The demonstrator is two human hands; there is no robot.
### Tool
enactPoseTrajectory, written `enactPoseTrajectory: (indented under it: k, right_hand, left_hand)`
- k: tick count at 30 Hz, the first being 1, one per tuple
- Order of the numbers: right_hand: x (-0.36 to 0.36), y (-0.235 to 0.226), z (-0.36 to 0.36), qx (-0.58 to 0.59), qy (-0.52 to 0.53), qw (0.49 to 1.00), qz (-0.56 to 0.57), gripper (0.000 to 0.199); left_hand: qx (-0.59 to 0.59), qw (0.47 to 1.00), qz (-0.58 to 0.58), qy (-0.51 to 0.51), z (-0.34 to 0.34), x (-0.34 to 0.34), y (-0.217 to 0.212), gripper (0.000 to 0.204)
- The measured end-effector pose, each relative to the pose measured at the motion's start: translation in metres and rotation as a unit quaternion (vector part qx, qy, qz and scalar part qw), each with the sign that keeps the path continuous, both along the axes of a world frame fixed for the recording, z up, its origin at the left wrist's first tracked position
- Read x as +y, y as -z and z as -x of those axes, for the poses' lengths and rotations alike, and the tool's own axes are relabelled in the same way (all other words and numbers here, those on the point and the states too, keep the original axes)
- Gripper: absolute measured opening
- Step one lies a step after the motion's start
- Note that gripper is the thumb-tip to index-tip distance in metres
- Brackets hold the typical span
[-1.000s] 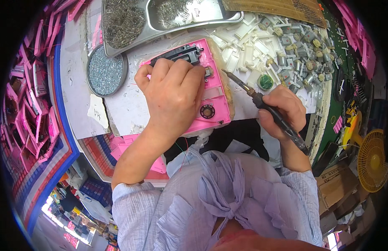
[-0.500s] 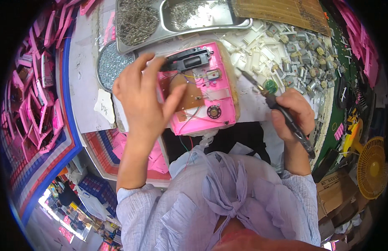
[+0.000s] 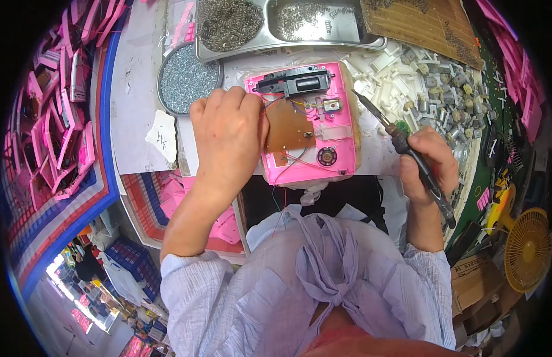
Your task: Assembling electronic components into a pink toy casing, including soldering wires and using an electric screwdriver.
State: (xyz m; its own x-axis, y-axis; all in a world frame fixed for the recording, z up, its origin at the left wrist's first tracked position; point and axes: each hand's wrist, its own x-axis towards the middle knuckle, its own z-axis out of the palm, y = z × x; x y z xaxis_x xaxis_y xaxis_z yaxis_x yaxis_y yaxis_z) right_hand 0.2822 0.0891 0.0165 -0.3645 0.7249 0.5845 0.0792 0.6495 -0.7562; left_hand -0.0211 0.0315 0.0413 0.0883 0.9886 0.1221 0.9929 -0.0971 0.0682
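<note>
A pink plastic case (image 3: 341,128) lies open on the table before me, holding a brown circuit board (image 3: 288,128), a black slotted part (image 3: 293,82), a small round speaker (image 3: 327,156) and thin wires. My left hand (image 3: 231,134) is closed at the case's left edge, over the side of the board; its fingertips and thumb tip are hidden, so what they pinch does not show. Right of the case, my right hand (image 3: 429,163) grips a soldering iron (image 3: 415,154) by its black handle. Its tip points up and left, apart from the case.
A round dish of small screws (image 3: 189,80) stands beyond my left hand. Metal trays (image 3: 299,41) with springs sit at the back. White plastic parts (image 3: 380,77) and small motors (image 3: 451,89) are heaped at right. Pink cases (image 3: 56,137) stack at far left; a yellow fan (image 3: 528,250) stands right.
My left hand has come down from over the board to the case's left edge, its spread fingers now curled. The right hand keeps its hold on the soldering iron. The whole view has shifted slightly.
</note>
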Motion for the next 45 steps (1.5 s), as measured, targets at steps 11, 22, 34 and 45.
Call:
enactPoseTrajectory:
  k: [11, 22, 34, 45]
  right_hand:
    - [-0.003, -0.004, 0.023, 0.006, 0.021, 0.997, 0.080, 0.034]
    - [0.002, -0.005, 0.113, -0.006, -0.027, 0.997, 0.069, 0.049]
    - [0.013, 0.002, 0.113, -0.039, -0.017, 0.995, 0.085, 0.056]
    - [0.012, -0.008, 0.112, 0.012, 0.014, 0.989, 0.145, 0.056]
  left_hand:
    - [-0.333, 0.938, -0.079, 0.046, -0.006, 0.011, 0.004, 0.023]
    - [-0.781, 0.615, 0.010, -0.109, -0.031, 0.003, 0.023, 0.012]
    - [-0.543, 0.838, -0.031, -0.046, -0.015, 0.007, 0.020, 0.009]
    - [-0.352, 0.931, -0.097, 0.001, -0.022, 0.011, 0.017, 0.009]
